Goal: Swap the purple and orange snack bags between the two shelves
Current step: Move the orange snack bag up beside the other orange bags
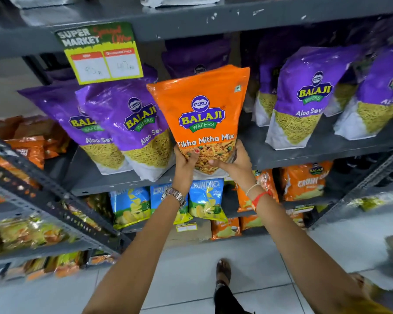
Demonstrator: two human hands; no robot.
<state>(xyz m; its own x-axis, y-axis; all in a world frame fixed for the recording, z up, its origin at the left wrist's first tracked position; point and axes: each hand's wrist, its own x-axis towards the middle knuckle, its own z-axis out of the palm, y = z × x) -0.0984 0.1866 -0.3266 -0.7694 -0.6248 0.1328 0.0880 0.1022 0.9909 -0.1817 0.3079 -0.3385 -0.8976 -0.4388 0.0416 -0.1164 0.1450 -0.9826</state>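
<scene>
An orange snack bag (202, 114) marked Tikha Mitha Mix stands upright at the front of the grey shelf (304, 152), in the gap between purple bags. My left hand (186, 164) and my right hand (234, 162) both grip its bottom edge. Purple Aloo Sev bags lean to its left (127, 123) and stand to its right (304, 98). More purple bags sit behind it in shadow. Orange bags (30, 148) lie on the adjoining rack at the left.
A yellow and green price tag (102, 55) hangs from the shelf above. Blue and orange chip packets (204, 200) fill the lower shelves. A dark slotted upright (55, 191) of the left rack juts toward me. My foot (224, 270) is on the tiled floor.
</scene>
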